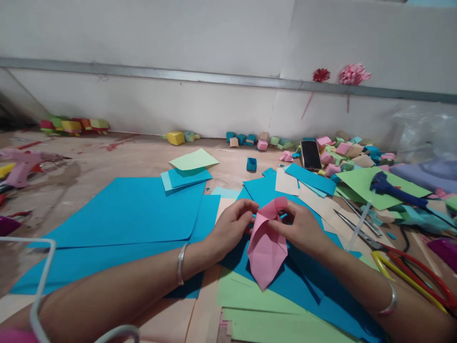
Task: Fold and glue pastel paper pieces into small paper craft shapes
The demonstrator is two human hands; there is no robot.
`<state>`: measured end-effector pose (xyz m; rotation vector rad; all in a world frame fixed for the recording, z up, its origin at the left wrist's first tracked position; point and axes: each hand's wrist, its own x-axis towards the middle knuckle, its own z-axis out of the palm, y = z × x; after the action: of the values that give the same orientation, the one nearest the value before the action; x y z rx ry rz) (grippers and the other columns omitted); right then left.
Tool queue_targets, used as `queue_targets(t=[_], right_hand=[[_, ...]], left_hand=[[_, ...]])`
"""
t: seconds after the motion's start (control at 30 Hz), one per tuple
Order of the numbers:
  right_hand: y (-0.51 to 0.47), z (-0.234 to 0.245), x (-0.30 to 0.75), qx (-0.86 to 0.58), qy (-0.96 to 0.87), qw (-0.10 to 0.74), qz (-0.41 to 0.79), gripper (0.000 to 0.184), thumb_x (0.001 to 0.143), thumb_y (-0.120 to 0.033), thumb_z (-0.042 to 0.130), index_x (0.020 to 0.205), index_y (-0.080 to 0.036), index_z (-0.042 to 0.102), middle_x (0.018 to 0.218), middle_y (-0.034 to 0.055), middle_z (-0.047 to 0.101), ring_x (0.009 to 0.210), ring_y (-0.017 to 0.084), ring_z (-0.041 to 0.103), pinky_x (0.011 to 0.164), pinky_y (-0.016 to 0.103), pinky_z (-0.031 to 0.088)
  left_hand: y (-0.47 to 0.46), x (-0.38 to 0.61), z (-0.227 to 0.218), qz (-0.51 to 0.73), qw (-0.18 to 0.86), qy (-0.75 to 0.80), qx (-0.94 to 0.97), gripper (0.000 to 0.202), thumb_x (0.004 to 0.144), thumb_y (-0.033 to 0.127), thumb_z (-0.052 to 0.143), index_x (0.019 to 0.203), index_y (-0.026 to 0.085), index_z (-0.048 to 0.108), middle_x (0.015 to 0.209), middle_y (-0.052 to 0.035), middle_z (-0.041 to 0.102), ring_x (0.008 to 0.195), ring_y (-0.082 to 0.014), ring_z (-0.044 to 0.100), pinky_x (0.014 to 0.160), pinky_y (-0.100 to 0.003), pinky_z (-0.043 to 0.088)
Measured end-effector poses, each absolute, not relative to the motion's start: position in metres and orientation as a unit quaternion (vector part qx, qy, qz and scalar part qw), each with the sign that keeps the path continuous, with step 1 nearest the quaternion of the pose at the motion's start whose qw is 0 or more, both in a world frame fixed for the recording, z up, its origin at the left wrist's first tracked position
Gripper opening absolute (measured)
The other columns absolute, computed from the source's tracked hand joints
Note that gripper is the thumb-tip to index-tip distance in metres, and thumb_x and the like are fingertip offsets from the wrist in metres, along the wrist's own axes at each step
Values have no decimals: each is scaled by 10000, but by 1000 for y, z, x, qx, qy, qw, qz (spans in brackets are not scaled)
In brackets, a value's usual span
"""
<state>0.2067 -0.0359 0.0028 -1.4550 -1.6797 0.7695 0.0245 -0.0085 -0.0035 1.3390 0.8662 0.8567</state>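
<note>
A pink paper piece (267,247), partly folded to a point at its near end, lies between both hands over blue sheets. My left hand (232,227) curls its fingers round the paper's upper left edge. My right hand (302,226) pinches the upper right edge, with the top folded over its fingers. Both wrists wear a silver bangle.
Large blue sheets (132,214) spread to the left, green sheets (257,305) lie near me. Scissors (403,252) with red and yellow handles lie at the right, beside a blue glue gun (389,186). A phone (310,154) and several small paper cubes (332,152) sit by the wall.
</note>
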Motion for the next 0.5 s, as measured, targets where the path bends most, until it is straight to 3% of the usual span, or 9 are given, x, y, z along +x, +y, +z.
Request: queue_targets(t=[0.17, 0.37, 0.5], right_hand=[[-34, 3, 205, -570, -613, 387, 388, 185, 680, -208, 612, 840, -127, 654, 788, 46, 686, 681, 163, 605, 568, 249, 460], [-34, -1, 206, -585, -567, 399, 421, 152, 682, -258, 600, 750, -136, 659, 696, 15, 661, 628, 151, 574, 518, 228, 415], [-34, 0, 206, -602, -546, 409, 416, 159, 660, -251, 598, 747, -141, 672, 686, 8, 657, 619, 145, 562, 508, 223, 406]], left_hand=[[-8, 28, -6, 384, 648, 353, 556, 196, 751, 210, 674, 897, 157, 556, 905, -20, 621, 736, -136, 634, 661, -274, 543], [-10, 27, -10, 353, 621, 343, 610, 154, 748, 200, 669, 865, 145, 586, 848, -29, 635, 706, -148, 645, 658, -308, 559], [-13, 26, -8, 360, 609, 328, 626, 222, 729, 171, 681, 918, 155, 567, 937, -49, 621, 826, -191, 664, 650, -305, 567]])
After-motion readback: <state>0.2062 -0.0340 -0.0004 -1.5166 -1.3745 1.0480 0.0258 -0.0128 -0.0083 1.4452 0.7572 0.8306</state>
